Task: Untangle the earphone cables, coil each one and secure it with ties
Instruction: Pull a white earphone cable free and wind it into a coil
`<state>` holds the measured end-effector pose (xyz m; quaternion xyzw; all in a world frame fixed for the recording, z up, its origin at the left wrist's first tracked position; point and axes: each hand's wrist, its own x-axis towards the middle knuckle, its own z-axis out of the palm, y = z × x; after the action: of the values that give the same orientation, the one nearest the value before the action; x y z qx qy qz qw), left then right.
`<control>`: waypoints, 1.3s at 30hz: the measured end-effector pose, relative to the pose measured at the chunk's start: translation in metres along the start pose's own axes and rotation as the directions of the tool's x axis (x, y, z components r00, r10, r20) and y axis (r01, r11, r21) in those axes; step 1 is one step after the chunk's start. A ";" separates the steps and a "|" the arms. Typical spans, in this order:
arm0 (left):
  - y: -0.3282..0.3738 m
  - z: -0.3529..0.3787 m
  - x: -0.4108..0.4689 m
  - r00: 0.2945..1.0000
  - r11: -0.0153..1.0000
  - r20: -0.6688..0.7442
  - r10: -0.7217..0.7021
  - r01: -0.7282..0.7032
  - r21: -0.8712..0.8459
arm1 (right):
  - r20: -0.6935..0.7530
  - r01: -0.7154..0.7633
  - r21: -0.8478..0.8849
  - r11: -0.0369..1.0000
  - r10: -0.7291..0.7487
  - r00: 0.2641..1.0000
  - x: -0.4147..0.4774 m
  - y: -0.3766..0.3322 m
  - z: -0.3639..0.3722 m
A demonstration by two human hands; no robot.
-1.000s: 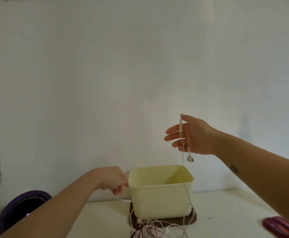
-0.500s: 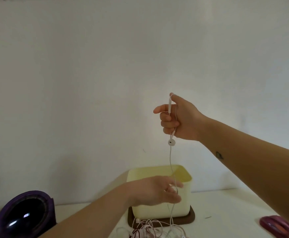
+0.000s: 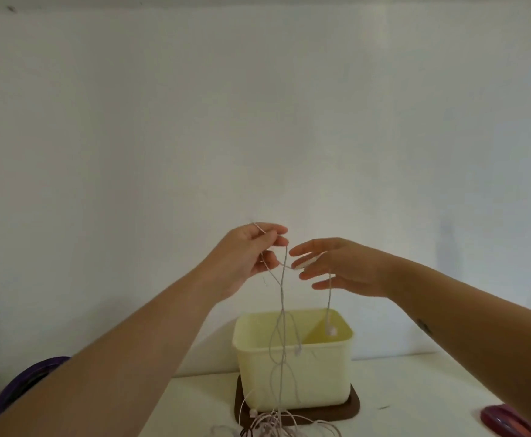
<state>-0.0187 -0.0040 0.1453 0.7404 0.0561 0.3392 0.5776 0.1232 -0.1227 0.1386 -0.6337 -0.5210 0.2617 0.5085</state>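
Hanging from both raised hands, the cable (image 3: 281, 310) drops in thin pale strands to a tangle (image 3: 276, 425) on the near part of the table (image 3: 415, 383). One earbud (image 3: 332, 331) dangles on its own strand below the right hand, in front of the open mouth of a pale yellow tub (image 3: 321, 373). A second earbud (image 3: 298, 351) hangs lower, against the tub's front rim. The tub stands on a dark brown mat (image 3: 352, 408), just behind the tangle, and the hanging strands cross in front of it.

The left hand (image 3: 248, 257) is held up at about chest height, its thumb and fingers curled and pinching the cable near the top. The right hand (image 3: 343, 266) is level with it and close beside it, palm down, fingers straight and spread. A short run of cable crosses from the left hand to those fingers, and the cable seems draped over them rather than gripped. Both forearms reach forward over the table.

The table is white and runs to a plain white wall (image 3: 257, 121). A purple disc (image 3: 15, 389) sits at the far left, partly behind the left forearm. A pink object (image 3: 507, 421) lies at the right edge.
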 end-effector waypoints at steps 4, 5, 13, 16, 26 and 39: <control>0.016 -0.004 0.001 0.999 1.000 0.051 -0.001 0.001 -0.005 | 0.237 0.027 0.108 0.994 -0.052 0.970 -0.003 -0.004 0.004; 0.020 -0.005 0.001 0.998 1.000 0.062 0.001 0.000 -0.019 | 0.244 0.033 0.160 0.986 -0.072 0.967 -0.003 -0.006 0.005; 0.041 -0.028 0.003 0.999 0.998 0.030 -0.040 0.039 0.044 | -0.220 0.157 0.046 0.986 -0.144 0.965 0.004 -0.008 -0.012; 0.043 -0.044 0.005 0.992 1.000 -0.121 -0.029 0.029 -0.004 | -0.428 0.120 -0.122 0.985 -0.161 0.890 0.007 -0.002 -0.030; 0.021 -0.050 0.009 0.938 0.999 -0.344 -0.048 0.036 -0.040 | -0.185 -0.082 0.529 0.844 0.210 0.960 0.008 0.013 -0.030; 0.003 -0.068 0.006 0.903 0.988 -0.430 -0.006 0.072 0.137 | -0.082 -0.108 -0.994 -0.014 -0.559 0.825 0.022 0.019 -0.042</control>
<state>-0.0536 0.0538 0.1571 0.6877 0.2215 0.4766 0.5008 0.1736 -0.1167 0.1404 -0.7435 -0.5100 -0.4274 0.0674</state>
